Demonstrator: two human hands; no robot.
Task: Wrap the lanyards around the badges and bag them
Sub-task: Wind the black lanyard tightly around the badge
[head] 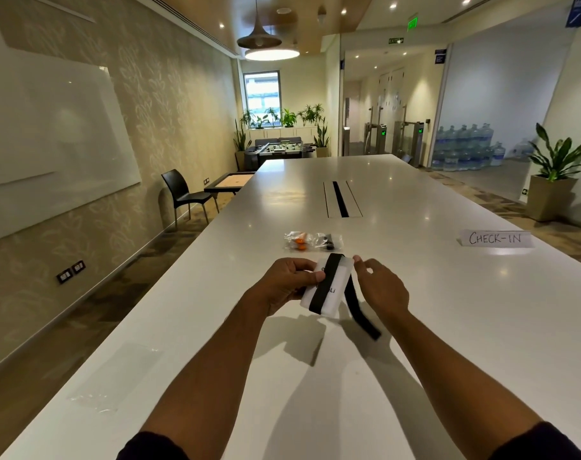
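Note:
My left hand [290,280] grips a white badge [337,302] by its left edge, a little above the white table [415,293]. A black lanyard [358,310] crosses the badge's face, and its loose end hangs down to the right. My right hand [380,287] is at the badge's upper right corner, fingers curled there; whether it pinches the lanyard is hidden. Beyond the badge lie two clear bags: one bagged badge with an orange lanyard [299,242] and one bagged badge with a black lanyard [329,242].
An empty clear plastic bag [113,376] lies flat near the table's left edge. A paper sign reading CHECK-IN [494,239] stands at the right. A cable slot [340,199] runs along the table's middle. A black chair [182,192] stands left of the table.

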